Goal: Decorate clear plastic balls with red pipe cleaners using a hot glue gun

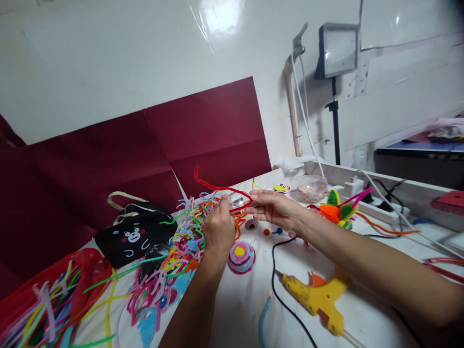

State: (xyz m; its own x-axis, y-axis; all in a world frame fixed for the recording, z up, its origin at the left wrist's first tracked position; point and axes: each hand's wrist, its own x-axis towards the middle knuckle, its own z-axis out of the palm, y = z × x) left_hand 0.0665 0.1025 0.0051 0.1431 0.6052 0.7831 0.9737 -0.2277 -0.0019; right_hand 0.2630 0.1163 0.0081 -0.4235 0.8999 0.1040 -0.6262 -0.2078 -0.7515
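Note:
A red pipe cleaner (213,186) is bent into a loop above the table, its free end sticking up to the left. My left hand (219,226) is closed around one end of it, in front of the colourful pile. At the bend, the fingers of my right hand (274,209) pinch the same pipe cleaner. Just below the hands lies a round coil (241,257) of pink, blue and red pipe cleaner with a yellow centre. A googly eye (251,224), a small orange ball (267,232) and a small blue piece (277,231) lie close by.
A heap of mixed pipe cleaners (188,232), a black bag (134,237) and a red bag (90,270) fill the left side. On the right are a yellow glue gun (313,297), its black cable (274,270), an orange-green craft piece (331,210), a clear bowl (312,188) and a power strip (380,207).

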